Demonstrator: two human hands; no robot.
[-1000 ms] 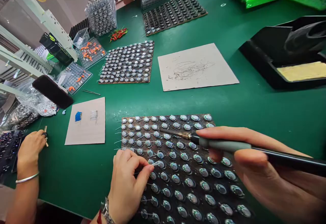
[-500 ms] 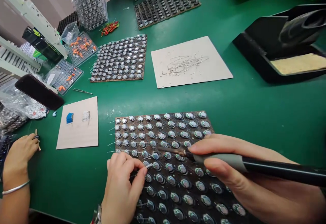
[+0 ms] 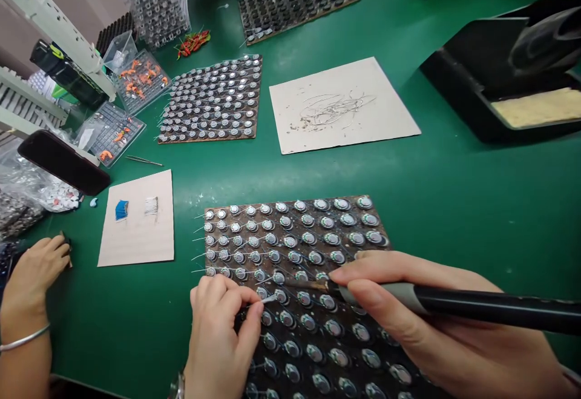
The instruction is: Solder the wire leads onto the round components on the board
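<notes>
A dark board (image 3: 299, 223) set with rows of small round metal-capped parts lies right in front of me on the green table. My left hand (image 3: 222, 332) rests on its near left part, thumb and forefinger pinched on a thin wire (image 3: 267, 299) that points right. My right hand (image 3: 422, 326) grips a soldering iron (image 3: 476, 307) like a pen. The iron's tip (image 3: 295, 283) hovers just above the parts, a little right of the wire's end.
Another person's hand (image 3: 36, 266) with a bracelet rests at the left edge. A cardboard piece (image 3: 140, 235) with blue and white bits, a scribbled card (image 3: 340, 105), more part boards (image 3: 213, 99), a black iron stand (image 3: 503, 60) and a phone (image 3: 63, 161) surround the work.
The iron's tip has come down and left toward the pinched wire. My left hand stayed on the board's near left. The view has shifted slightly.
</notes>
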